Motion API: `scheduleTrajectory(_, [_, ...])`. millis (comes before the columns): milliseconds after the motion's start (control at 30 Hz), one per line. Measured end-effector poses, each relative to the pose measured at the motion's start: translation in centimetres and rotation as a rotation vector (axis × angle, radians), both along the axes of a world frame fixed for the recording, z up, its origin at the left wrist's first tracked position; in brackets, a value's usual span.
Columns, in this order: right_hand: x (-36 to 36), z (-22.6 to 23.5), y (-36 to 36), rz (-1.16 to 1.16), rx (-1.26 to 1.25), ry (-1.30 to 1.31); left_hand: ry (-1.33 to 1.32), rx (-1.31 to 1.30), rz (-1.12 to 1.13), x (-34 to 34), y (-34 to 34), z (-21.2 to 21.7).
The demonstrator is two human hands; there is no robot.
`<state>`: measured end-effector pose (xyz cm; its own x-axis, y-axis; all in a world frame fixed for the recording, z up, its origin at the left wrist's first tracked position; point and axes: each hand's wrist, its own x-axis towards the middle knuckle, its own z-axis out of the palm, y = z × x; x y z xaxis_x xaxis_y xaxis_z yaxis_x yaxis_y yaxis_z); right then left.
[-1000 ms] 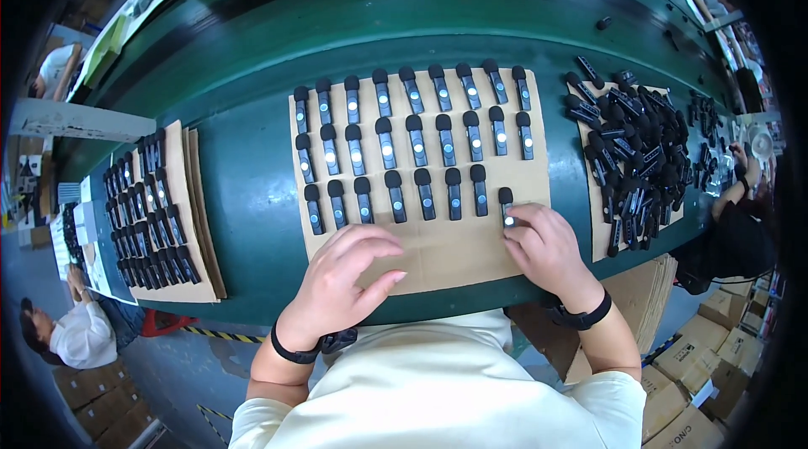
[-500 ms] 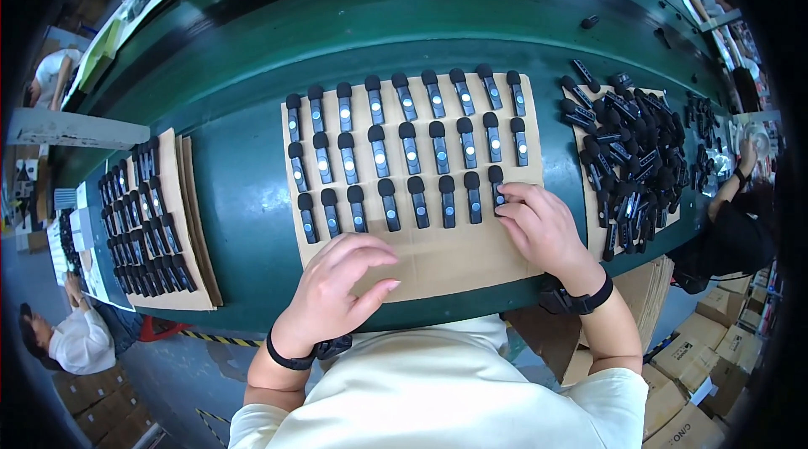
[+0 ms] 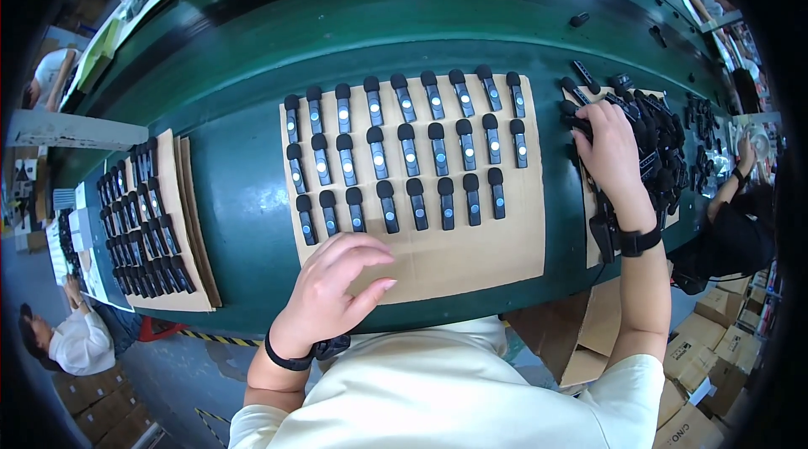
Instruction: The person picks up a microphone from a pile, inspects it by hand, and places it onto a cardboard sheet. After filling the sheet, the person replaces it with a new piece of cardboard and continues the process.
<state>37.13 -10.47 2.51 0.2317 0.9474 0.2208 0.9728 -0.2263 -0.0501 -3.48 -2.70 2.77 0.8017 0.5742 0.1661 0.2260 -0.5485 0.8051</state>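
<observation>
Head view: foam-topped microphones (image 3: 410,150), rowed (seemingly against overlap); left hand (image 3: 331,289) empty, loosely curled; right hand (image 3: 613,150) at right-side heap (image 3: 667,142), grip unclear.

Head-worn fisheye, facing down, green bench (image 3: 242,196) near

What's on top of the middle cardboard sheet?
Three rows of black microphone-like devices lie on the cardboard sheet. The left hand hides its near-left corner; anything there can't be seen.

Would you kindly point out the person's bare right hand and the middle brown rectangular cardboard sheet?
Bare right hand (image 3: 610,148): head view, back of the hand.
Middle brown rectangular cardboard sheet (image 3: 471,260): head view, uncovered near part.
</observation>
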Motion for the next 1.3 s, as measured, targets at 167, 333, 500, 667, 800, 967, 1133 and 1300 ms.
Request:
scheduleTrajectory(167, [1.2, -1.5, 0.4, 0.038, -0.039, -0.038, 0.004, 0.005, 0.002, -0.1, 0.0, 0.1])
scheduleTrajectory(333, [1.3, -0.8, 0.1, 0.074, 0.022, -0.032, 0.024, -0.027, 0.000, -0.3, -0.1, 0.1])
scheduleTrajectory(500, [1.0, 0.9, -1.2, -0.066, 0.078, 0.256, -0.002, 0.000, 0.003, -0.1, -0.1, 0.1])
scheduleTrajectory(667, [-5.1, 2.9, -2.5, -0.178, 0.125, 0.709, -0.007, 0.002, 0.008, -0.1, 0.0, 0.5])
scheduleTrajectory(800, [-10.3, 3.3, -3.6, 0.151, 0.143, 0.990, -0.050, -0.015, -0.005, 0.2, 0.2, 1.3])
scheduleTrajectory(967, [-14.8, 3.3, -2.9, 0.487, 0.084, 1.188, -0.122, -0.058, -0.027, 1.8, -0.4, 2.9])
scheduleTrajectory(1133, [-17.3, 3.2, -2.0, 0.642, 0.108, 1.171, -0.192, -0.026, -0.070, 1.5, -0.6, 2.7])
scheduleTrajectory(1300, [-18.2, 2.6, -2.7, 0.425, -0.011, 1.385, -0.274, 0.005, -0.011, 1.1, -0.7, 2.0])
